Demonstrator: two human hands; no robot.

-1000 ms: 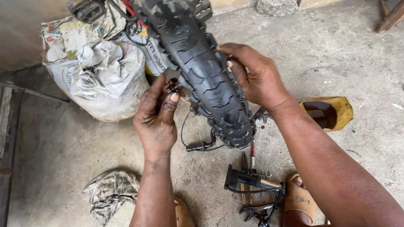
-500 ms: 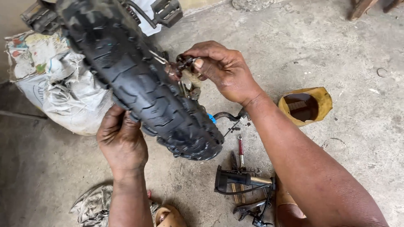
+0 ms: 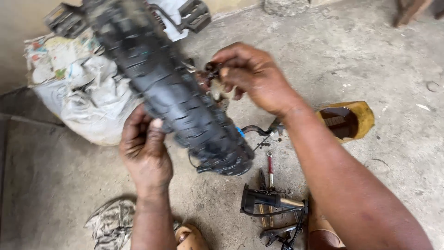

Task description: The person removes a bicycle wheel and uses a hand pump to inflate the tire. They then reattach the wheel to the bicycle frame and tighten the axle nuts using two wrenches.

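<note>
Both hands on knobby tyre

Black knobby tyre (image 3: pixel 175 92) runs diagonally above the concrete floor (image 3: pixel 370 55), blurred; left hand (image 3: pixel 144 150) curled against the tyre's near-left flank, thumb pressed on tread; right hand (image 3: pixel 256 74) just right of tyre, fingertips (image 3: pixel 221 69) pinched nearly closed on a small dark part (image 3: pixel 212 69); white sack (image 3: pixel 78 97) left of tyre; hand pump (image 3: pixel 270 201) below tyre.

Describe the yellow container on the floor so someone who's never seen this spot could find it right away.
Start at the big black knobby tire held over the concrete floor, then look right, past the right hand and its forearm. There lies the yellow container, cut open with a dark brown inside. It is the only bright yellow thing; the tools nearby are black and metal.
</note>
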